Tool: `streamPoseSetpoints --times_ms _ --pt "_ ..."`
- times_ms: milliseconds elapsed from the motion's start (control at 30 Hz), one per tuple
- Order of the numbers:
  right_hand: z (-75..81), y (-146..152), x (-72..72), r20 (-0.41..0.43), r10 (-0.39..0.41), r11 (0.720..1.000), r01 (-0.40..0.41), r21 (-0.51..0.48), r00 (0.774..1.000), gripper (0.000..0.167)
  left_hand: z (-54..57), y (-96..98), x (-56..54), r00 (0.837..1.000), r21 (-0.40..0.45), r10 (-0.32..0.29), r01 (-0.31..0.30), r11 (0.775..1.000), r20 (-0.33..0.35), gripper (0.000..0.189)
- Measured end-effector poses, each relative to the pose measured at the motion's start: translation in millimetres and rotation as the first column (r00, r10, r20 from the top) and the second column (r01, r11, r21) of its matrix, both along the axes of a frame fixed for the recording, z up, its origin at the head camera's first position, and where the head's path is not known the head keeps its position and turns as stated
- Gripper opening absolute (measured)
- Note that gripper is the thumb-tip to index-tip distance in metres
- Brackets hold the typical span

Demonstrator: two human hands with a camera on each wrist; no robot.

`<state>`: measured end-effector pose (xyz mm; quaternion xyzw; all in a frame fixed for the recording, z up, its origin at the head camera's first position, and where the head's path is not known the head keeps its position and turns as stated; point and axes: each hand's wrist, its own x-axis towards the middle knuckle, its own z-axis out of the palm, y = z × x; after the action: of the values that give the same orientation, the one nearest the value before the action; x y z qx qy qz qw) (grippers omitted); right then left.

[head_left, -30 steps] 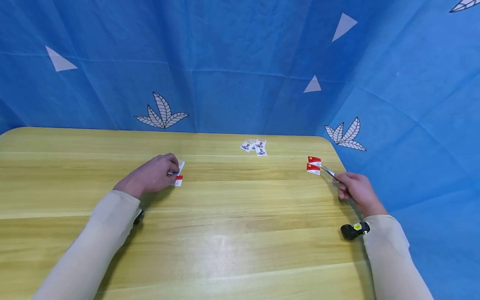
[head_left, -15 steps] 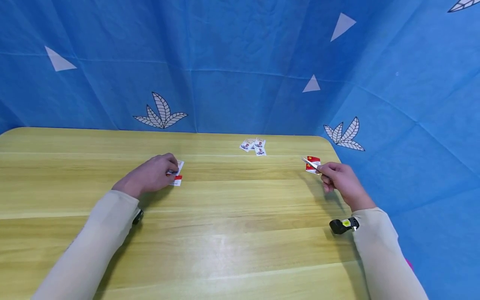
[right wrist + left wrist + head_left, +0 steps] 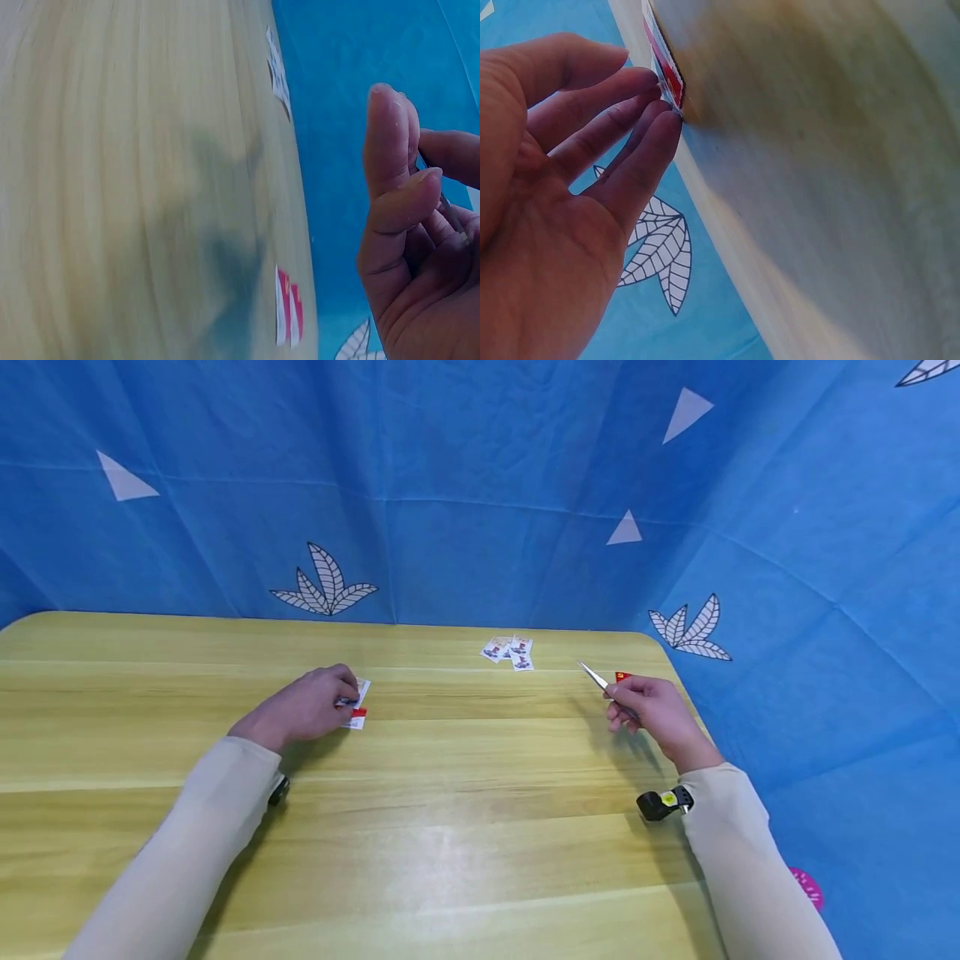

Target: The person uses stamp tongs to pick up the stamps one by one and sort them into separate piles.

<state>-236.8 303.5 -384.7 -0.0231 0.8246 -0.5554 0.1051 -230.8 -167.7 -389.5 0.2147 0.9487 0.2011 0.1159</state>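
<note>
On the left of the table, my left hand (image 3: pixel 303 706) rests its fingertips at some small stamps, one red and white (image 3: pixel 357 718) and one pale (image 3: pixel 363 691). The left wrist view has those fingers loosely bent against the stamp edge (image 3: pixel 673 84), the thumb standing apart. My right hand (image 3: pixel 651 708) pinches metal tweezers (image 3: pixel 595 676), whose tips point up and left above the table. Behind that hand a red stamp (image 3: pixel 622 676) shows partly; the right wrist view has two red-and-white stamps (image 3: pixel 283 307) lying side by side.
Several overlapping pale stamps (image 3: pixel 522 647) lie near the table's back edge. The wooden table (image 3: pixel 450 827) ends at a blue patterned cloth (image 3: pixel 480 560) hanging behind and to the right.
My right hand has moved left with the tweezers, away from the two red stamps, and now covers most of them in the head view. The left hand has stayed in place.
</note>
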Motion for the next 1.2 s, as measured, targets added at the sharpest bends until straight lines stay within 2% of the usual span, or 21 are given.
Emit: streamPoseSetpoints --times_ms 200,400,633,867,1000,1200 --pt "2.2 -21 -7.4 0.004 0.044 0.999 -0.044 0.022 0.999 0.034 0.6 1.5 -1.4 1.0 0.001 0.018 -0.018 1.0 0.021 0.025" --pt "7.0 -46 -14.4 0.009 0.081 0.997 -0.081 0.002 0.997 0.032 1.2 0.5 -1.6 0.998 -0.012 0.049 -0.048 0.999 0.038 0.029" --pt "7.5 -70 -19.8 0.015 0.134 0.991 -0.134 -0.005 0.991 0.031 1.2 -0.2 0.6 0.998 0.014 0.044 -0.044 0.999 0.044 0.029" --pt "4.1 -97 -26.9 0.031 0.176 0.984 -0.176 -0.007 0.984 0.029 -1.8 -3.0 1.9 1.0 0.046 -0.001 0.002 0.999 -0.012 0.024" --pt "3.0 -110 -29.2 0.049 0.203 0.979 -0.203 -0.012 0.978 0.028 -1.2 -3.7 2.8 1.0 0.042 0.004 -0.004 0.999 0.002 0.026" --pt "1.8 -123 -33.3 0.029 0.226 0.974 -0.226 0.001 0.974 0.027 -2.5 -3.4 1.3 1.0 0.035 0.007 -0.006 0.999 -0.007 0.027"
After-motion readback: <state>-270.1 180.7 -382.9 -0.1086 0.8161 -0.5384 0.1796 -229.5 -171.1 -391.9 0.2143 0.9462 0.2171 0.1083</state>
